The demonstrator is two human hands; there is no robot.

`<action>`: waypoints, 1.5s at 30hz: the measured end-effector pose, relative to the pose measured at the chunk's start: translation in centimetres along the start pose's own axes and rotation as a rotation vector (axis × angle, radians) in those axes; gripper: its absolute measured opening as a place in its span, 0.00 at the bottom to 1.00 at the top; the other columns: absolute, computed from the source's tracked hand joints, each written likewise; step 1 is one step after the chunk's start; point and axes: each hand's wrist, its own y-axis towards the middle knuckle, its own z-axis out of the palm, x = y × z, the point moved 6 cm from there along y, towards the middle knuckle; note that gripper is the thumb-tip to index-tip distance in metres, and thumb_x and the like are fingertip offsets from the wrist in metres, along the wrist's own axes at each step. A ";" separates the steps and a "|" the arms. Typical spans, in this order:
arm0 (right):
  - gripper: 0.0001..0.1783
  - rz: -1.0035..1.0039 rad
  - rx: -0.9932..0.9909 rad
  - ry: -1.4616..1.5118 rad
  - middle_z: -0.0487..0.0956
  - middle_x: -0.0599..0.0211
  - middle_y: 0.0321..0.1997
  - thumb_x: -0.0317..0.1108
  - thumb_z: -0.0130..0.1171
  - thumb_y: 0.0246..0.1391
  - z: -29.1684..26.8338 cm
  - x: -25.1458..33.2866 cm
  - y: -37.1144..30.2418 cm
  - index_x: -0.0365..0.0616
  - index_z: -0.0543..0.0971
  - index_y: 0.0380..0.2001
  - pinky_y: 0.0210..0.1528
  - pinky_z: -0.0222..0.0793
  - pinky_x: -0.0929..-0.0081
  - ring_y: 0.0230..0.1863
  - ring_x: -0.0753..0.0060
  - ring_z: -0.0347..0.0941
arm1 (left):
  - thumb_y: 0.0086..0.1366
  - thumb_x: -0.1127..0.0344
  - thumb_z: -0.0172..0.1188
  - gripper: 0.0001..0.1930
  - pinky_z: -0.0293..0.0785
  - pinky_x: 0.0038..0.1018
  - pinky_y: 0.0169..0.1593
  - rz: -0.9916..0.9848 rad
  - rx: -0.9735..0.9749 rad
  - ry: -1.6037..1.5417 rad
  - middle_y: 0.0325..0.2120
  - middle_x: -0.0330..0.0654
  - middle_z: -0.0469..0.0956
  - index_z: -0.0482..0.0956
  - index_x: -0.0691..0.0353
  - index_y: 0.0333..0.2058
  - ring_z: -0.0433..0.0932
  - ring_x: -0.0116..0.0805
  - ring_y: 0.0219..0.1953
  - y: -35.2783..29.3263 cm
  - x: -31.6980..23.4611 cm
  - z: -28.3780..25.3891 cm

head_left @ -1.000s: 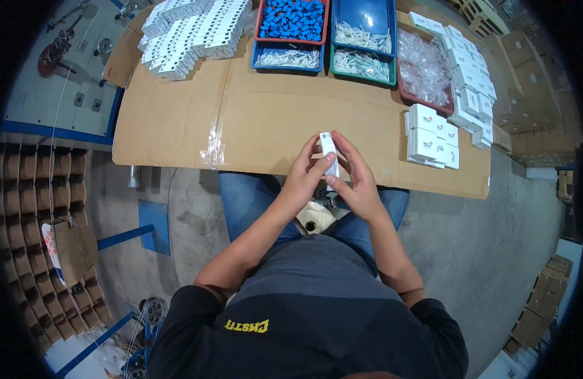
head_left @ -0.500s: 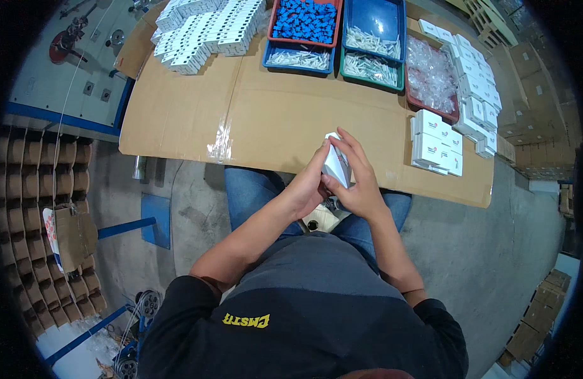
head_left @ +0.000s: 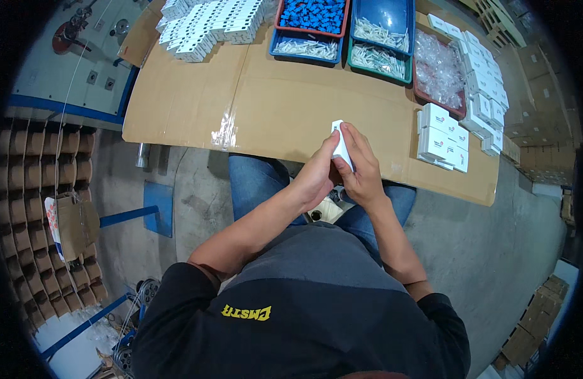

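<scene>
Between my two hands, just over the near edge of the table, a small white box (head_left: pixel 342 146) is held on edge, its narrow side turned up. My left hand (head_left: pixel 318 172) presses against its left side, thumb near the top. Wrapped along the right side is my right hand (head_left: pixel 362 165), fingers together at the upper end. The palms hide the lower part of the box. To the right lies a small group of stacked white boxes (head_left: pixel 442 140) of similar look.
Cardboard covers the table (head_left: pixel 177 114). Along its far side stand many white boxes (head_left: pixel 206 28), a red tray (head_left: pixel 279 22) of blue pieces, a blue tray (head_left: pixel 339 54) and green tray (head_left: pixel 405 74) of white pieces, and a red tray (head_left: pixel 459 112) of clear plastic bags.
My hands have closed more tightly around the white box, and it is turned so its narrow side shows. The whole view has shifted slightly.
</scene>
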 end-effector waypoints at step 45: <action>0.34 0.085 0.157 0.109 0.65 0.47 0.73 0.40 0.63 0.61 0.6 0.4 1.2 0.38 0.68 0.67 0.71 0.61 0.61 0.74 0.48 0.61 | 0.76 0.33 0.35 0.36 0.74 0.24 0.40 0.177 -0.217 0.387 0.35 0.39 0.78 0.74 0.63 0.50 0.76 0.25 0.35 0.0 -2.5 -2.4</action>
